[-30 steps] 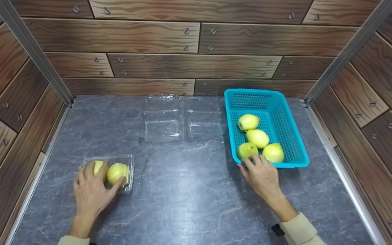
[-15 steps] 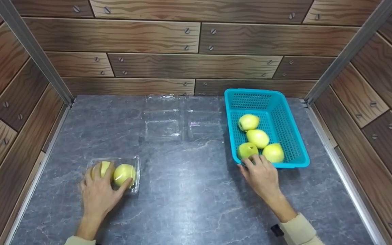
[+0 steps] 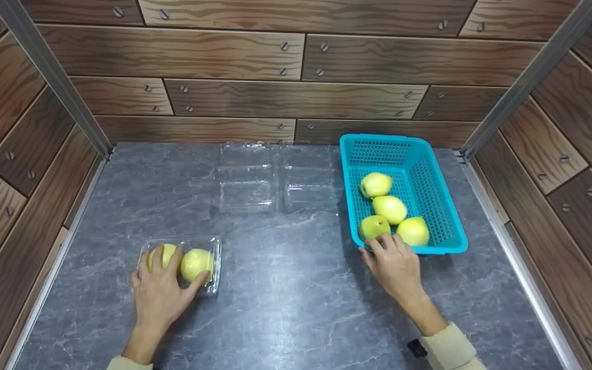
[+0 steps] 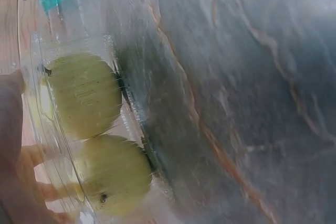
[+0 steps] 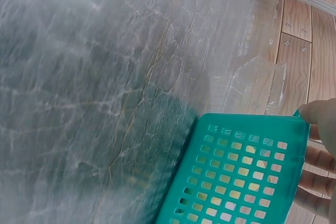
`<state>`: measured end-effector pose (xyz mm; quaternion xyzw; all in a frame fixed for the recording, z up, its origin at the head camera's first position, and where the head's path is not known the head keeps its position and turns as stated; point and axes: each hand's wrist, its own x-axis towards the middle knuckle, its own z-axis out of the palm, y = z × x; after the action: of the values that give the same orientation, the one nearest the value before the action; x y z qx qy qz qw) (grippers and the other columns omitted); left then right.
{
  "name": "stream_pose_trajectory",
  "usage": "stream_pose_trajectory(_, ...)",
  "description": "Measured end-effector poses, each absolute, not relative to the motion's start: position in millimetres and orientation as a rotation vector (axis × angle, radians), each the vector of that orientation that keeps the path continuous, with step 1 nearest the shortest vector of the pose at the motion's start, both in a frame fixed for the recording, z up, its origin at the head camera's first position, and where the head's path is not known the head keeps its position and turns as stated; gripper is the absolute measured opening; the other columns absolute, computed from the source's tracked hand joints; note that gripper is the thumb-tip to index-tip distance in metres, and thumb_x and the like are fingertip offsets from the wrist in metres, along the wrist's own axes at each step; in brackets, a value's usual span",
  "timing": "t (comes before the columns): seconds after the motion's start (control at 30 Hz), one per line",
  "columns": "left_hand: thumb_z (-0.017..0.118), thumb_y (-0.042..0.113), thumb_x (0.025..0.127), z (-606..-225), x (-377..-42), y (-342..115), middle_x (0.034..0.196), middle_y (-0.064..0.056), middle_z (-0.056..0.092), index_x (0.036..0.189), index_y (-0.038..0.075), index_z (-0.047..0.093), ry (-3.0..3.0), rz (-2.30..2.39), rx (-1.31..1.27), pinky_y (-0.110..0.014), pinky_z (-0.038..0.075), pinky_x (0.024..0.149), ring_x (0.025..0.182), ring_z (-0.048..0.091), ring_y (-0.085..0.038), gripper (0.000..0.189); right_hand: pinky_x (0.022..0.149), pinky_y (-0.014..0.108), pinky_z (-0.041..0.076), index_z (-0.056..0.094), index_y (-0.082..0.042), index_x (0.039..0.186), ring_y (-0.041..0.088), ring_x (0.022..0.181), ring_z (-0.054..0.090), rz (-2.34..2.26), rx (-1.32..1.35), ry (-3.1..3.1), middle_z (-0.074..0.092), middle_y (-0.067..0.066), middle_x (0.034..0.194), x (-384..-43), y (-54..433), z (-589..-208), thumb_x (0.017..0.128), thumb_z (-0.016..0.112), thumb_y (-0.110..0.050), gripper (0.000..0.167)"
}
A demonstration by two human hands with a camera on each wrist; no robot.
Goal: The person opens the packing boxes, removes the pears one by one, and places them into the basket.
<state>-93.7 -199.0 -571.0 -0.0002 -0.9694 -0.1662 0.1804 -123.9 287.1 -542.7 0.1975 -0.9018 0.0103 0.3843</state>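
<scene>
My left hand (image 3: 160,300) grips a clear plastic fruit box (image 3: 217,264) at the left of the table, fingers spread over it and thumb at its right part. Two yellow-green, pear-like fruits (image 3: 196,263) sit side by side inside; the left wrist view shows both through the plastic wall (image 4: 86,95). My right hand (image 3: 396,267) holds the near rim of a turquoise basket (image 3: 442,198), thumb outside and fingertips over the edge, as the right wrist view also shows at the basket's corner (image 5: 236,177). Several similar fruits (image 3: 389,209) lie in the basket.
Clear plastic boxes (image 3: 246,194) stand at the back middle, left of the basket. Wood-patterned walls (image 3: 224,97) enclose the grey marbled tabletop (image 3: 285,277) at the back and both sides, with metal frame strips (image 3: 527,288) along the edges.
My left hand has moved steadily to the right with the fruit box and its two fruits. The right hand and the basket have stayed in place.
</scene>
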Motion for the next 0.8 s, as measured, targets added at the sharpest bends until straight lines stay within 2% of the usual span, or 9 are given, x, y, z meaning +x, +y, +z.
stream_pose_trajectory(0.8, 0.074, 0.074, 0.08, -572.6, -96.0, -168.5, 0.144, -0.029, 0.057, 0.141, 0.015, 0.066, -2.735, -0.404, -0.11, -0.083, 0.05, 0.098, 0.133, 0.052, -0.061, 0.085, 0.053, 0.037, 0.057, 0.075, -0.011, 0.089, 0.028, 0.074, 0.063, 0.033, 0.49, -2.303, 0.067, 0.008, 0.086, -123.0, 286.3, -544.5, 0.081, 0.092, -0.028, 0.025)
